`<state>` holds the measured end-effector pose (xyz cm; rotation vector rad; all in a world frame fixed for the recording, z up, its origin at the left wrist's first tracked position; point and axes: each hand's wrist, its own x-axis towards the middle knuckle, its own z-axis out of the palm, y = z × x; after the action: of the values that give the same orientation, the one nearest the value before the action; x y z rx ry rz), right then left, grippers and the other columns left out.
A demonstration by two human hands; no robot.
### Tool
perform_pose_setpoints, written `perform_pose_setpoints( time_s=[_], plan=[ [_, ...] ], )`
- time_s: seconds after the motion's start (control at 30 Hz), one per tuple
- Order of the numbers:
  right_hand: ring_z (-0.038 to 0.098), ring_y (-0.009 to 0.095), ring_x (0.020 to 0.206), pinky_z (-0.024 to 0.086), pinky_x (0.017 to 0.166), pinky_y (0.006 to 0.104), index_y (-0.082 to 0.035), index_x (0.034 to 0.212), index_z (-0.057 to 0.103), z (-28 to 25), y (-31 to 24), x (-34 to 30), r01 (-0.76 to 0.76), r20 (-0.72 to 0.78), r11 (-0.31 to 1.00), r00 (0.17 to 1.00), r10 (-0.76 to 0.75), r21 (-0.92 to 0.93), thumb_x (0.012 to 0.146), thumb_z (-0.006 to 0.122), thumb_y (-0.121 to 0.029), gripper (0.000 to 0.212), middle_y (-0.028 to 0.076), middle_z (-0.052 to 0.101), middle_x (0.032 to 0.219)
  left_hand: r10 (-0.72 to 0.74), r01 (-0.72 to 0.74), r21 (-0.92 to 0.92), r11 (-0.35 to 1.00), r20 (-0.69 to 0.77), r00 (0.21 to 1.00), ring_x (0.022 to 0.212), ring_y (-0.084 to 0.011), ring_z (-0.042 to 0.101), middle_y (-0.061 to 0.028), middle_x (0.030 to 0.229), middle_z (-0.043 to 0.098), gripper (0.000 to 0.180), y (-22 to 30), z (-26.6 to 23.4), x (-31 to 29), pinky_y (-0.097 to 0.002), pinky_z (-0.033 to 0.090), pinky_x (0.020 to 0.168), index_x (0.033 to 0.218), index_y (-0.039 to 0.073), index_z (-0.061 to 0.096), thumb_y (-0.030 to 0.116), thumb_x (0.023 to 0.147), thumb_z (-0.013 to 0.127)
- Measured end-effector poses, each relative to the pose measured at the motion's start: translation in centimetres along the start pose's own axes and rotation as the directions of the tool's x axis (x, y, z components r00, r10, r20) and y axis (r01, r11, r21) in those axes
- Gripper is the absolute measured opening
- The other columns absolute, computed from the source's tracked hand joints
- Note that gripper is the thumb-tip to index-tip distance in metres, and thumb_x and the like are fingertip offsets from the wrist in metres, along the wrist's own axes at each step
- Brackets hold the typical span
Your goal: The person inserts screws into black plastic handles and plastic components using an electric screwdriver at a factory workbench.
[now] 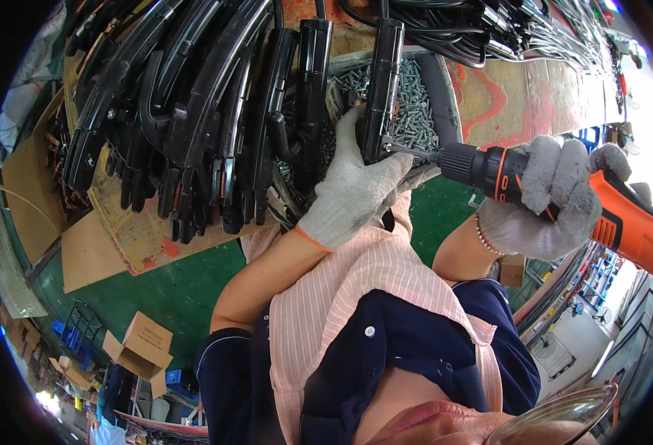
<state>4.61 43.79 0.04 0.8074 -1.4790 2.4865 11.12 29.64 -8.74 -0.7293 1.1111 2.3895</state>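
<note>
My left hand (356, 182), in a pale knit glove, grips the lower end of a black welding electrode holder (383, 81); its thumb lies along the left side. A cable runs from the holder's far end. My right hand (556, 196), also gloved, is wrapped round an orange and black cordless drill (482, 167). The drill lies nearly level, its bit pointing left. The bit's tip meets a small metal screw (387, 143) at the side of the holder, near my left fingers. Beneath the holder sits a grey bin (451, 100) full of loose silver screws (415, 104).
Several more black electrode holders (208, 96) are heaped on the worn wooden table (500, 100) to the left. Black cables (452, 37) bundle along the far side. An open carton (33, 174) with copper-coloured parts stands far left. Another carton (144, 345) is on the green floor (200, 278).
</note>
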Motion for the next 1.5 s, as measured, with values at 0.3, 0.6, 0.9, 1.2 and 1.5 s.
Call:
perform_pose_setpoints(
  time_s=[0.3,0.6,0.9,1.2,1.5],
  plan=[
    [0.045,0.009,0.054,0.047,0.056,0.0196,-0.007,0.12,0.046,0.2,0.6,-1.0,0.036,-0.08,0.987,0.996,-0.049,-0.16,0.083,0.063,-0.004,0.04,0.002,0.047,0.068,0.129,-0.129,0.029,0.991,-0.01,0.992,0.088,-0.0145,0.061,-0.0098,0.104,0.059,0.085,-2.1,-0.4,0.8,-0.0285,0.054,0.076,0.148,-0.003,0.007,-0.004,0.084,0.064],
    [0.043,0.015,0.043,0.042,0.04,0.0256,-0.003,0.136,0.035,1.5,1.6,0.2,0.06,-0.097,0.996,0.994,-0.054,0.059,0.079,0.057,0.01,0.062,0.009,0.048,0.065,0.102,-0.1,0.065,0.993,-0.029,0.994,0.08,-0.0126,0.061,-0.0076,0.101,0.058,0.086,-0.1,0.3,0.5,-0.0302,0.055,0.078,0.149,0.003,0.006,-0.004,0.085,0.063],
    [0.039,0.006,0.054,0.037,0.05,0.0176,-0.007,0.13,0.045,0.4,-3.7,1.6,0.068,-0.105,0.895,0.994,-0.024,0.44,0.086,0.054,0.0,0.046,-0.003,0.039,0.067,-0.063,0.073,-0.062,0.995,0.148,0.987,0.051,-0.0087,0.053,-0.0058,0.088,0.056,0.079,3.7,0.1,-3.7,-0.0227,0.04,0.039,0.15,0.012,0.015,0.007,0.089,0.065],
    [0.06,0.015,0.065,0.05,0.061,0.0269,-0.002,0.141,0.029,-0.1,4.7,2.4,-0.62,-0.401,0.719,0.773,0.492,-0.313,0.084,0.065,-0.004,0.067,0.008,0.06,0.084,0.429,-0.137,0.988,-0.068,0.153,0.89,0.1,-0.0338,0.066,-0.0181,0.114,0.064,0.062,19.1,-4.7,-10.6,-0.0401,0.053,0.083,0.136,0.022,0.042,0.021,0.082,0.071],
    [0.052,0.034,0.116,0.044,0.096,0.0403,-0.001,0.138,0.042,-1.9,8.3,0.9,0.066,0.065,0.011,0.927,0.368,-0.998,0.072,0.08,-0.019,0.079,0.02,0.05,0.129,0.515,0.255,0.873,-0.416,-0.005,0.857,0.075,-0.0297,0.068,-0.0169,0.091,0.068,0.052,22.4,-8.7,-13.3,-0.0388,0.054,0.065,0.131,0.02,0.057,0.045,0.086,0.065]
  ],
)
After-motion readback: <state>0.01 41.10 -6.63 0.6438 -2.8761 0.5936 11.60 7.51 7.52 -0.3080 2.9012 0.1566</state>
